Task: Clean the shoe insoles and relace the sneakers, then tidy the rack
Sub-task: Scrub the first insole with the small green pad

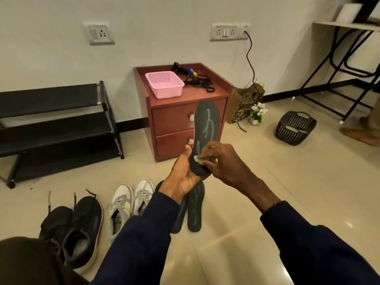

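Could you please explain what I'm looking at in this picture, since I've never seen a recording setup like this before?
There is no machine here: a person wears one wide-angle camera on the head, looking forward and down, so both arms in dark sleeves are their own. The left hand holds a dark insole by its heel end, toe end pointing up. The right hand pinches a small pale green piece, perhaps a wipe, against the insole's pale marks. On the floor below lie two more insoles, white sneakers and black sneakers. Behind stand a black shoe rack and a reddish cabinet carrying a pink basket and tangled black cords.
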The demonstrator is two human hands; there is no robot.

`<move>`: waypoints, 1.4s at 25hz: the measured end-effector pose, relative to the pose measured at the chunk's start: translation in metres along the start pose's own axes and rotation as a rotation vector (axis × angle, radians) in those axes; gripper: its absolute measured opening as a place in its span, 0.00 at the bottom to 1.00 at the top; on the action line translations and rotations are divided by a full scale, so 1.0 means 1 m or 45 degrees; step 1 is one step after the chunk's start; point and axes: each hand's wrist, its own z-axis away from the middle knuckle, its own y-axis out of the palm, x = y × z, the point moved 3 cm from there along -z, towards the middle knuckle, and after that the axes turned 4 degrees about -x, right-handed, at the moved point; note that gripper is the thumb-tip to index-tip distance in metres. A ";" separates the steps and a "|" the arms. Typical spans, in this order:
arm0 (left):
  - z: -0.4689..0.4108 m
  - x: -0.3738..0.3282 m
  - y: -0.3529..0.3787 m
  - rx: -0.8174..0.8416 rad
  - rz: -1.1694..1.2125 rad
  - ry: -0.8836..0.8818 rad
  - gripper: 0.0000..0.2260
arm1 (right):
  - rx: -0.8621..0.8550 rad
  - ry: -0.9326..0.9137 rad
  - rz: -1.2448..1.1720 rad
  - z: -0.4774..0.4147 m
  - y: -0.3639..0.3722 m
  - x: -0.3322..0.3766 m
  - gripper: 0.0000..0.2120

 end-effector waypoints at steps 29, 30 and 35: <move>0.013 0.021 -0.067 -0.184 -0.118 -0.044 0.15 | 0.217 -0.049 0.089 0.035 0.044 0.006 0.06; 0.010 0.027 -0.065 -0.198 -0.125 -0.070 0.16 | 0.081 0.012 0.163 0.031 0.039 -0.006 0.06; 0.005 0.036 -0.074 -0.318 -0.062 -0.074 0.14 | 0.387 -0.066 -0.159 0.048 0.066 0.015 0.06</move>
